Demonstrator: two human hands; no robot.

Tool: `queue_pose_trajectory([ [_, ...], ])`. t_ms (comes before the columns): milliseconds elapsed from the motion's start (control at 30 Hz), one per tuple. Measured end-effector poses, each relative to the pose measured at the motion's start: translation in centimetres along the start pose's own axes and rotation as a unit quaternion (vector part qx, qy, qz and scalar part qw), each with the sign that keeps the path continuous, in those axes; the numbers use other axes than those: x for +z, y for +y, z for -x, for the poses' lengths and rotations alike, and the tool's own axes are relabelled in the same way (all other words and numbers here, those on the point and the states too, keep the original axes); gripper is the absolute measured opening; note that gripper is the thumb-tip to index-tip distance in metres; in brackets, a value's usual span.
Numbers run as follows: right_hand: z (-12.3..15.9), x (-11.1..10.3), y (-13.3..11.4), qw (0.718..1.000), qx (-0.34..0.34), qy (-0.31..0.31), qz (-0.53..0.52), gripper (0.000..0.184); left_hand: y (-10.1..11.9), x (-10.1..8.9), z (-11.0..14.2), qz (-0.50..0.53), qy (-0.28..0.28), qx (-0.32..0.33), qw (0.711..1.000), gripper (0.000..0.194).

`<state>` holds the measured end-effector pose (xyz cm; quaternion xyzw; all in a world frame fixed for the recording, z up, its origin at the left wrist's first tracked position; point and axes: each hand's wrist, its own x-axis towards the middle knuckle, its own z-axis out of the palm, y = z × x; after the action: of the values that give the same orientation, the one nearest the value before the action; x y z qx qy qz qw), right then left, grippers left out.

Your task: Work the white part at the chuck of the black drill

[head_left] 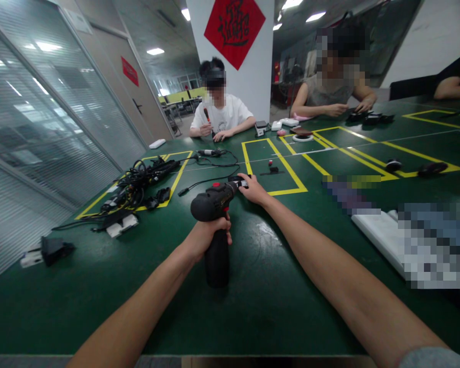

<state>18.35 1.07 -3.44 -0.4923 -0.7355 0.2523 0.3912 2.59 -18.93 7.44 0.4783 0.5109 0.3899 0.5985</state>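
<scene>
A black cordless drill [216,250] with a red button on top stands over the green table in the middle of the view. My left hand [213,229] is wrapped round its grip, with fingers near the red trigger. The drill's chuck [233,187] points forward and to the right. Just past that end, my right hand [255,190] has its fingers closed on a small black part [235,179]. My fingers partly cover this part, and I cannot tell whether the drill's tip touches it.
Tangled black cables [138,186] lie on the left, with a black adapter [55,250] nearer me. Yellow tape [291,168] marks rectangles on the table [168,312]. A blurred white object [383,240] lies right. Across sit two people; one holds a screwdriver [207,115].
</scene>
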Motion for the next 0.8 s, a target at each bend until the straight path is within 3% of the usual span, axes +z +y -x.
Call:
queue_pose_trajectory([
  [800, 0.12, 0.04, 0.12, 1.000, -0.012, 0.000, -0.008, 0.065, -0.07, 0.10, 0.00, 0.004, 0.004, -0.006, 1.000, 0.024],
])
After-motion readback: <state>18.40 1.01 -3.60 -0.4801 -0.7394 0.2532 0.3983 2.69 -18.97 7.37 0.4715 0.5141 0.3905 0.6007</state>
